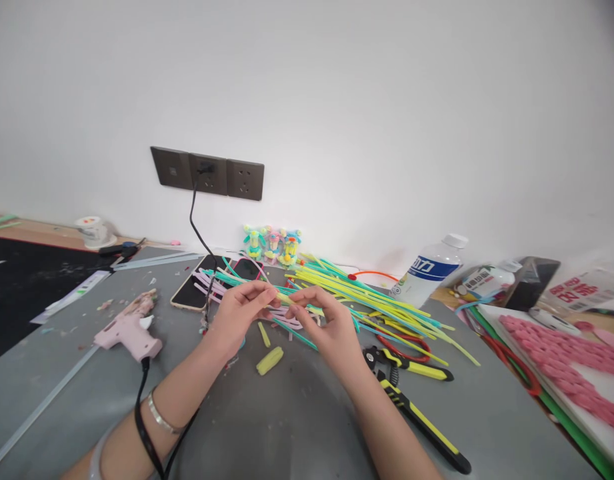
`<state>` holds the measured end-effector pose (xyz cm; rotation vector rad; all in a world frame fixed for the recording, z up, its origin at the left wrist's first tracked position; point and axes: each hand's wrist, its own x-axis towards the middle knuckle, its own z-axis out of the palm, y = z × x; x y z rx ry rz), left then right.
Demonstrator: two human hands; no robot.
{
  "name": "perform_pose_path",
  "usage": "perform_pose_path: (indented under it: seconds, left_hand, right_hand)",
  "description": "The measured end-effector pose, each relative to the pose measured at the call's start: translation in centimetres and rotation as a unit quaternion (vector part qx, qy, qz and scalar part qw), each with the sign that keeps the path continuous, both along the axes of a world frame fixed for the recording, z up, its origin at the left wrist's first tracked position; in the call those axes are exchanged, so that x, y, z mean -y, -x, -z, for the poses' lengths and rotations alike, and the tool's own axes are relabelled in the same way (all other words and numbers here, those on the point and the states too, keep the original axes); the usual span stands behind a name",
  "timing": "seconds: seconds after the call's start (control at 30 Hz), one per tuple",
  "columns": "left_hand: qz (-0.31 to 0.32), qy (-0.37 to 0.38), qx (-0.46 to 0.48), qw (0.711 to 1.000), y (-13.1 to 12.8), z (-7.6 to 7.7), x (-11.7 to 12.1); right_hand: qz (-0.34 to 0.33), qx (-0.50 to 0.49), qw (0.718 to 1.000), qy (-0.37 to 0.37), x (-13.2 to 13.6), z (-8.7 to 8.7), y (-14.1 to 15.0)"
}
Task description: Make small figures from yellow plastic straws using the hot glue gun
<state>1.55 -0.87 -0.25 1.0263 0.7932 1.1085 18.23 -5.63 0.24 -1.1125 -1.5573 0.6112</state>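
Over the middle of the grey work surface (287, 427), I log both hands raised and drawn together, fingertips nearly meeting. Left hand (244, 310): comes in from the lower left, forearm slanting up and inward, silver bracelet (161, 415) below the wrist; thumb and index finger pinched on one end of a small pale-yellow piece (284, 299). Right hand (329, 323): comes in from the lower right, wrist bent inward, fingers curled, thumb and index finger closed at the piece's other end. I record the piece as held up between the two hands, roughly level. Its exact shape is mostly hidden by the fingers.

Just below the hands, on the surface: two yellow-green pieces, one slim (264, 334), one thicker (269, 361), lying near each other. Behind and to the right I note a loose spread of yellow and teal stems (377, 297); three small colourful figures (273, 245) stand by the wall. Yellow-and-black pliers (417, 407) lie beside the right forearm, handles apart. Pink glue gun (129, 333) lies to the left, well apart from the left hand; its black cable (145, 417) crosses the left forearm.
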Motion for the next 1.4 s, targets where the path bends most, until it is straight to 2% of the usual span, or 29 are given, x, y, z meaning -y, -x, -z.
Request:
perform_pose_path:
  seconds: [0.2,0.37,0.6,0.77,0.9,1.1,1.4]
  left_hand:
    - [-0.025,-0.023,0.003,0.999,-0.1,-0.6,0.2]
    - [-0.036,-0.036,-0.002,0.999,0.0,-0.7,0.0]
    - [-0.076,-0.146,-0.077,0.983,0.2,-0.8,0.4]
    - [-0.072,-0.175,-0.085,0.978,0.2,-0.9,0.6]
    - [-0.053,-0.168,-0.060,0.982,0.2,-0.2,0.3]
    - [-0.023,-0.091,0.000,0.996,-0.2,0.0,0.5]
    - [-0.015,-0.097,0.008,0.995,-0.2,-0.2,0.9]
  right_hand:
    - [-0.066,-0.113,0.987,0.094,-0.2,-0.3,-0.4]
    - [-0.088,-0.155,0.973,0.146,-0.6,0.1,-0.5]
    - [-0.064,-0.222,0.960,0.158,-0.9,0.8,0.1]
    - [-0.095,-0.282,0.941,0.159,-0.8,1.0,0.9]
    - [-0.105,-0.289,0.940,0.149,-0.8,0.9,0.8]
    - [-0.110,-0.327,0.923,0.171,-0.6,0.2,0.9]
    - [-0.109,-0.370,0.901,0.200,-0.6,-0.4,1.0]
